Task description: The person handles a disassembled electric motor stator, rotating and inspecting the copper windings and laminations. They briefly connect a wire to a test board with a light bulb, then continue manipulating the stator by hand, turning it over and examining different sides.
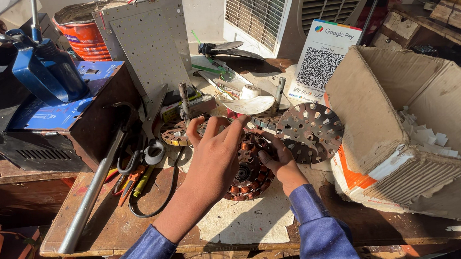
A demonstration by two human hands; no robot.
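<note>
Both hands rest on the copper-wound stator (249, 171) lying flat at the table (248, 225) centre, the left hand (213, 157) draped open-fingered over its ten o'clock edge, the right hand (281, 164) pinching its three o'clock rim, nearer the perforated rotor disc (311, 132).

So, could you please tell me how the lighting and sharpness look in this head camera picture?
Head view: hard sunlight from the right, bright on the cardboard box and perforated panel; the left hand and right hand shade the wound motor core; the lower-left corner is dark; edges bow slightly; focus is sharp.
</note>
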